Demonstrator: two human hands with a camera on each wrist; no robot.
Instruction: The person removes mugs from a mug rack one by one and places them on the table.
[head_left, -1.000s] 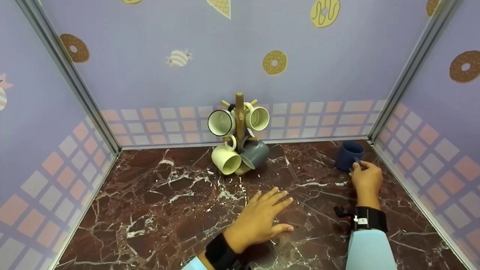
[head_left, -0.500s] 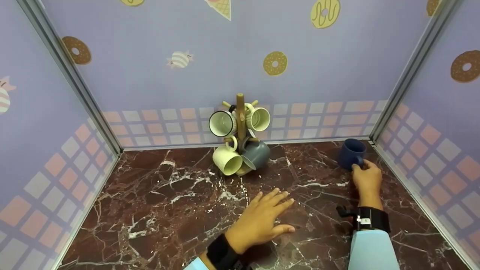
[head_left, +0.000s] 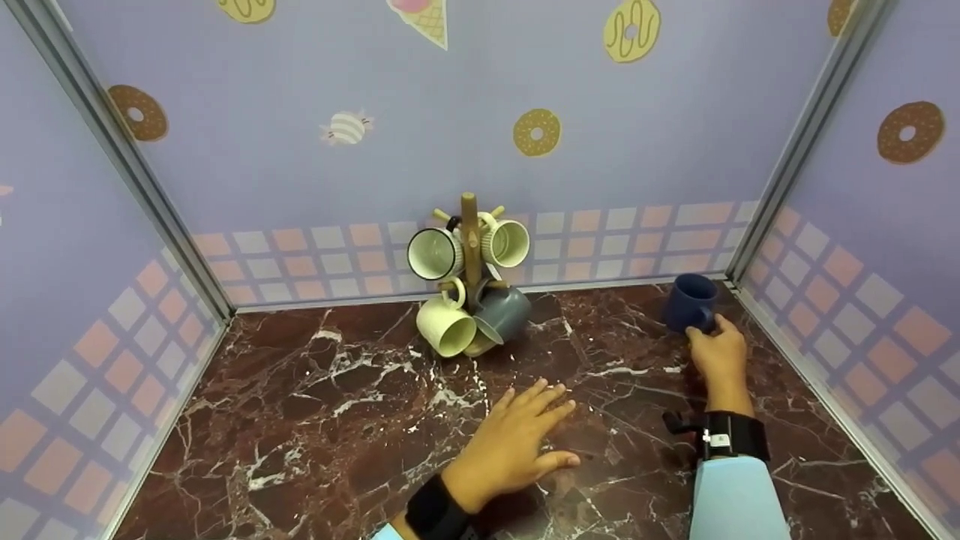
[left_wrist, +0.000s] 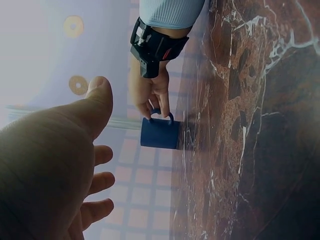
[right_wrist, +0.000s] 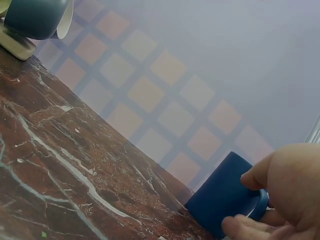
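At the back right of the marbled tabletop (head_left: pixel 360 420) stands a dark blue mug (head_left: pixel 688 300), upright. My right hand (head_left: pixel 721 358) holds its handle (right_wrist: pixel 259 206) between thumb and fingers, which shows close up in the right wrist view. The left wrist view also shows the blue mug (left_wrist: pixel 160 134) with the right hand (left_wrist: pixel 150 87) at its handle. My left hand (head_left: pixel 510 442), fingers straight and spread, is low over the middle front of the tabletop and holds nothing. Its thumb (left_wrist: pixel 100 95) and fingertips show in the left wrist view.
A wooden mug tree (head_left: pixel 469 232) stands at the back centre. On it hang a black-rimmed white mug (head_left: pixel 435 253), a ribbed cream mug (head_left: pixel 506 244), a cream mug (head_left: pixel 444 326) and a grey-blue mug (head_left: pixel 506 311). Patterned panels (head_left: pixel 300 172) enclose the back and both sides.
The blue mug has turned slightly, its handle now showing more to the right, with the right hand staying on it. The left hand keeps its pose; the head view has shifted a little.
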